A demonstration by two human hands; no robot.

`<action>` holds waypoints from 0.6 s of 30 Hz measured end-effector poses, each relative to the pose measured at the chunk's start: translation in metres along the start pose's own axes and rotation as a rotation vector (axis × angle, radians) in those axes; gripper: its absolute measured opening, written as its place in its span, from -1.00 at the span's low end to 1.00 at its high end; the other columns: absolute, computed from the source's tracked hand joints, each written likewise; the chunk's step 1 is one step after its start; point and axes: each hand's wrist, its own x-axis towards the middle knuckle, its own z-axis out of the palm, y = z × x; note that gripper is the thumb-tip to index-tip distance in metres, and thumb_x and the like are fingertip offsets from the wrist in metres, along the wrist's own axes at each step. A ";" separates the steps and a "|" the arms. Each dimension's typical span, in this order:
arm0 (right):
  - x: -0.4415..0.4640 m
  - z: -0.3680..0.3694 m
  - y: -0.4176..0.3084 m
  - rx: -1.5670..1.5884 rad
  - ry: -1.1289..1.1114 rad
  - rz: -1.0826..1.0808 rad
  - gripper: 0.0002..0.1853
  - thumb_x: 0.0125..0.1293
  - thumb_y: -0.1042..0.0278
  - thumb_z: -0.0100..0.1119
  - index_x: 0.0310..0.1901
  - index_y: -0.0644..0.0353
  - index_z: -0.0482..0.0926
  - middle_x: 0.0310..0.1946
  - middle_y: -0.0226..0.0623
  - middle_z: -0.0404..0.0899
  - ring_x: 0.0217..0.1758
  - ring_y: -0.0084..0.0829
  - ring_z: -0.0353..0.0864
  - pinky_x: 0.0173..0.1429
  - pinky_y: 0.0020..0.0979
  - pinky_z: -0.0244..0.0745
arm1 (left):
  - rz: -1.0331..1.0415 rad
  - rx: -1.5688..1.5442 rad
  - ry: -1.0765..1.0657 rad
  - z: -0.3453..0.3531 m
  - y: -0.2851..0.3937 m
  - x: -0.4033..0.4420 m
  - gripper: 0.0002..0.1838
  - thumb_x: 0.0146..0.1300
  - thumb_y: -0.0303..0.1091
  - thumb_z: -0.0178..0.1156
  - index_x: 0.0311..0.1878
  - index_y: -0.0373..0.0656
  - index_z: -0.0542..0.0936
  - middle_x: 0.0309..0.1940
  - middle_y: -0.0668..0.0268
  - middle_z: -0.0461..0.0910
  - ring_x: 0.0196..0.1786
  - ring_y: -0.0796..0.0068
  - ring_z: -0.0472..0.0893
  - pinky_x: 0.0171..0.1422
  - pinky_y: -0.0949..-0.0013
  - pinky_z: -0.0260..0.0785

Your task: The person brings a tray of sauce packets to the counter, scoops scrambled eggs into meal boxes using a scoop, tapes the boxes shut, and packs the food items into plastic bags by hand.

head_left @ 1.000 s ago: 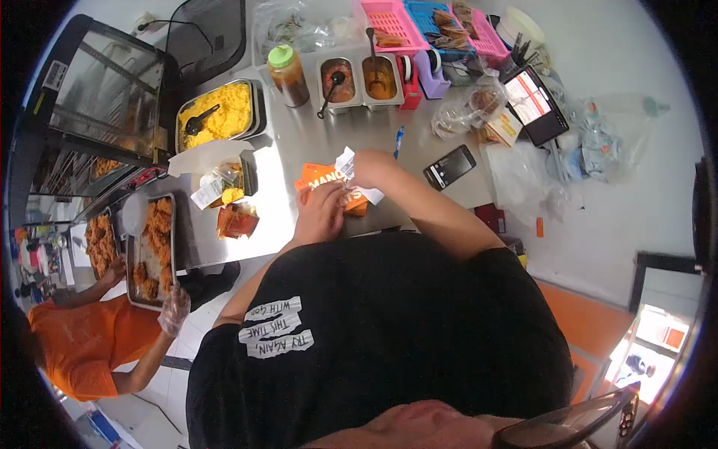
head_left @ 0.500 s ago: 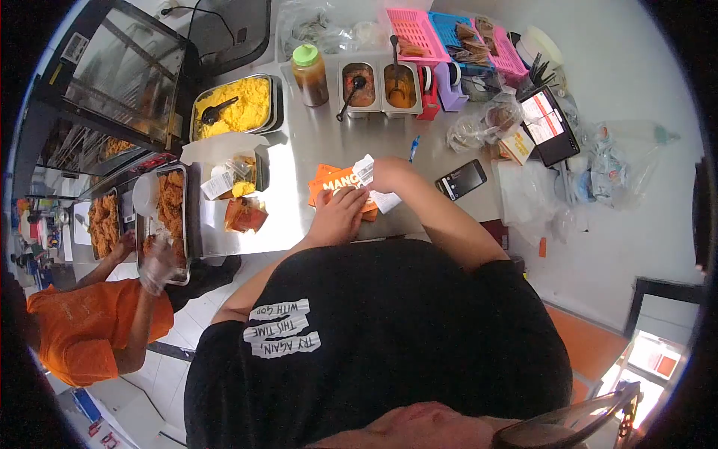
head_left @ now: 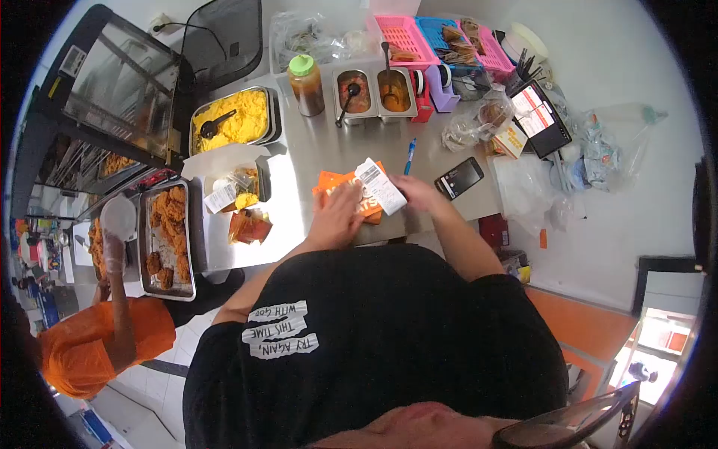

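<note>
My left hand (head_left: 339,215) lies flat with fingers stretched over orange printed packaging (head_left: 327,179) with white lettering, pressing it to the steel counter. A white printed receipt (head_left: 380,186) rests over the packaging's right part. At the receipt's right edge is my right hand (head_left: 420,196), its fingers curled in and seemingly pinching that edge; the fingertips are partly hidden. Just beyond my right hand lies a blue pen (head_left: 410,156). A black phone (head_left: 460,178) is to its right. Left of my left hand are a reddish sauce packet (head_left: 250,227) and an open takeaway box (head_left: 259,183) holding yellow food.
A tray of fried chicken (head_left: 166,243) stands at left, where a co-worker in an orange shirt (head_left: 108,337) holds a clear tub (head_left: 118,217). Behind are a pan of yellow food (head_left: 247,116), a sauce bottle (head_left: 307,86), metal sauce tubs (head_left: 357,93), baskets (head_left: 404,37) and a tablet (head_left: 542,120).
My right hand has moved right and nearer to me, and the receipt now spreads out more over the packaging. The co-worker's hand has left the chicken tray and holds the tub.
</note>
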 end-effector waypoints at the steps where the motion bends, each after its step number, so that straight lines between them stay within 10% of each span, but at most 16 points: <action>1: 0.006 -0.005 0.021 -0.106 0.021 -0.045 -0.62 0.44 0.03 -0.02 -0.03 0.20 0.56 -0.36 -0.42 0.59 -0.43 -0.62 0.50 -0.41 -0.48 0.39 | -0.071 -0.027 0.046 -0.005 -0.001 -0.005 -0.26 0.13 -0.10 0.28 0.33 -0.24 0.30 0.31 0.04 0.30 0.36 0.08 0.27 0.39 -0.16 0.02; 5: 0.001 0.024 0.067 -0.189 0.091 0.127 -0.70 0.44 0.08 -0.01 -0.11 0.12 0.58 -0.39 -0.45 0.55 -0.40 -0.60 0.51 -0.33 -0.43 0.48 | -0.351 -0.268 0.200 0.041 -0.084 -0.022 -0.05 0.18 -0.13 0.30 0.40 -0.51 -0.01 0.34 -0.34 0.11 0.44 -0.28 0.08 0.52 -0.03 -0.09; 6: 0.017 0.012 0.099 -0.583 0.028 -0.282 -0.71 0.43 0.10 0.03 -0.17 0.16 0.57 -0.43 -0.44 0.54 -0.42 -0.59 0.51 -0.35 -0.40 0.48 | -0.437 -0.586 -0.004 0.030 -0.103 -0.014 -0.08 0.25 -0.15 0.25 0.40 -0.55 -0.04 0.24 -0.32 0.30 0.38 -0.18 0.25 0.48 0.09 0.08; 9: -0.027 0.016 0.080 -0.550 0.319 -0.307 -0.76 0.34 0.19 0.16 -0.23 0.24 0.58 -0.42 -0.21 0.60 -0.34 -0.43 0.55 -0.18 -0.33 0.47 | -0.750 -0.951 -0.301 -0.012 -0.099 0.003 -0.34 0.30 0.05 0.23 0.19 -0.39 0.44 -0.06 0.20 0.63 -0.05 0.48 0.62 0.07 0.39 0.47; 18: -0.187 -0.232 0.122 -0.525 1.428 -0.253 -0.80 0.30 0.28 0.14 -0.21 0.24 0.60 -0.35 -0.19 0.63 -0.31 -0.32 0.59 -0.15 -0.30 0.49 | -0.929 -0.770 -0.187 0.049 -0.080 -0.010 -0.24 0.31 0.34 -0.01 -0.22 -0.37 0.61 -0.43 0.23 0.58 -0.31 0.46 0.53 -0.19 0.36 0.37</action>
